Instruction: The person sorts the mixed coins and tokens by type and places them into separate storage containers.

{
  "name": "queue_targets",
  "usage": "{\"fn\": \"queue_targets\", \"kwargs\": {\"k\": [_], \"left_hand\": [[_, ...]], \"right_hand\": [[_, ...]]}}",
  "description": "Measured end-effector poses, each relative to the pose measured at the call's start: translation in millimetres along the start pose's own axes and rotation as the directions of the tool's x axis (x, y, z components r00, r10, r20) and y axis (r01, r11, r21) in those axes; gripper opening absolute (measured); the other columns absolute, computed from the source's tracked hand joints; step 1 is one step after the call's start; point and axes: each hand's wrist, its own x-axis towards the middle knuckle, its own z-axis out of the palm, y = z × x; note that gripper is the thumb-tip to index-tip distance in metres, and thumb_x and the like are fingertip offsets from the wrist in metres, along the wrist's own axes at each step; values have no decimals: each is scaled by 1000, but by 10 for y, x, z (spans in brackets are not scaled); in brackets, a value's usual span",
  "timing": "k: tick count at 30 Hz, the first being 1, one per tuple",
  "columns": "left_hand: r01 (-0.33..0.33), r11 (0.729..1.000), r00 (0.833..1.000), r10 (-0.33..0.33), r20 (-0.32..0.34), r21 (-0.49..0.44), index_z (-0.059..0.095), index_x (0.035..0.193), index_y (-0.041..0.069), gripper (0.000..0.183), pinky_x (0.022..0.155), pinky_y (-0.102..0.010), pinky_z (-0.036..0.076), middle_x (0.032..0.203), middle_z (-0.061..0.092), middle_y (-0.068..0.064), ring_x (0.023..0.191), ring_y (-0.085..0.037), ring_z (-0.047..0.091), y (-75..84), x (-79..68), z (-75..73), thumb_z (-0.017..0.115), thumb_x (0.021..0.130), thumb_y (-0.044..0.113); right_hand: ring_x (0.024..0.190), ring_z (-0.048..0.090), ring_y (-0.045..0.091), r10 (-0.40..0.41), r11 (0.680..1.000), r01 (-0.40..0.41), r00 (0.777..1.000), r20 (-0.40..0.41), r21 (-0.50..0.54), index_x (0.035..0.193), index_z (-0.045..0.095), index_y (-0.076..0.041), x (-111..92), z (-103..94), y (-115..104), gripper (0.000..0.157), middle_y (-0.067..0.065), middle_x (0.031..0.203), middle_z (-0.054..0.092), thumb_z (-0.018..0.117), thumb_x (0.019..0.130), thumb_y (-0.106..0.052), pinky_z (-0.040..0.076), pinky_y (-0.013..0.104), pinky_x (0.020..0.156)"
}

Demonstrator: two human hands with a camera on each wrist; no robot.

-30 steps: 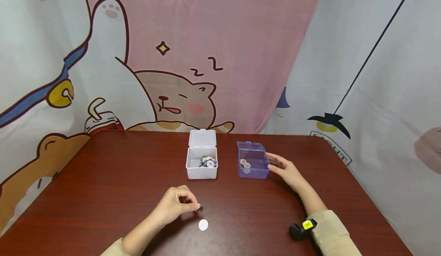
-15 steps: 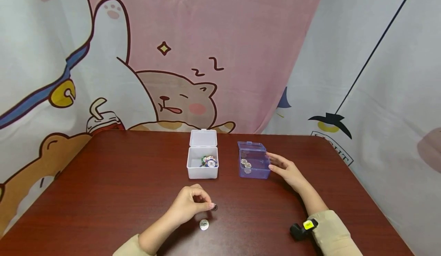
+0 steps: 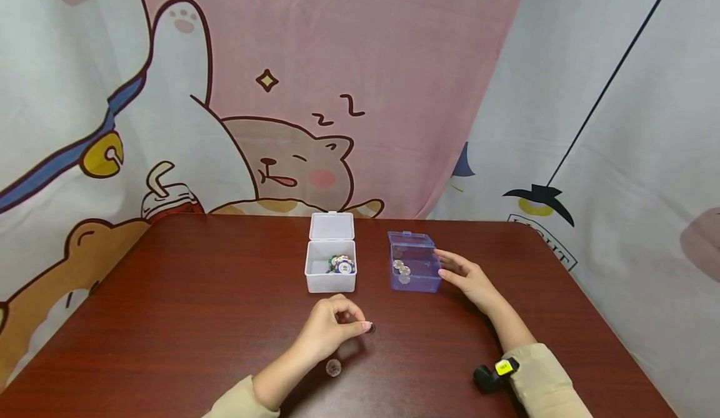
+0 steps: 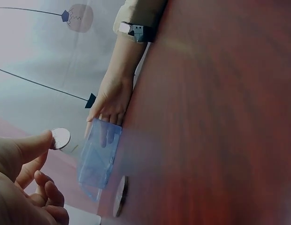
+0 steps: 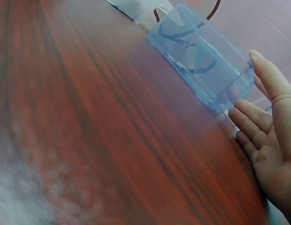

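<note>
My left hand pinches a silver coin between thumb and forefinger, raised over the table in front of the two boxes. Below that forearm, a second coin lies flat on the wood. At the right, a see-through purple box stands with its lid tipped back and several coins inside. Along its right side rest the fairly straight fingers of my right hand, with the thumb by the near corner. The right wrist view shows this thumb at the box's upper edge.
Left of the purple box, a white box with a raised lid holds several coloured poker chips. Both stand toward the back of the dark red wooden table. A printed cloth hangs behind. A black wrist device sits by the right sleeve.
My left hand has moved right with the pinched coin, away from above the coin on the table. My right hand stays at the purple box.
</note>
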Motion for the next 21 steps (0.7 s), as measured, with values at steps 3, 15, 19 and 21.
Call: {"fn": "queue_targets", "kwargs": {"k": [3,15,19,21], "left_hand": [[2,1000,1000,-2,-23,22,70,71,11,12,63,-23,38,69,51,6,71,-11,47,41,46,26,82,74,11],[22,996,997,-28,-68,-81,70,74,4,11,61,-23,37,69,51,4,69,-11,45,169,267,145,80,76,8],[11,994,995,-21,-97,-110,71,75,3,10,62,-23,37,69,51,4,69,-11,45,218,352,203,80,76,7],[15,993,994,-27,-107,-113,71,75,3,10,62,-23,37,69,51,4,70,-10,45,228,396,237,80,76,7]], "right_hand": [[125,44,37,-1,1000,1,1000,3,-1,140,46,-1,0,-5,4,49,23,136,50,62,94,-10,46,22,88],[127,41,41,15,1000,-15,1000,7,-3,142,43,-1,1,-15,10,50,24,139,46,59,95,-6,45,19,87],[126,42,39,23,999,-23,1000,4,-26,142,44,-2,2,-13,5,49,23,139,47,59,95,-7,45,19,87],[126,44,37,25,999,-25,1000,0,-33,141,45,-4,2,-11,2,49,22,138,48,60,95,-9,45,19,88]]}}
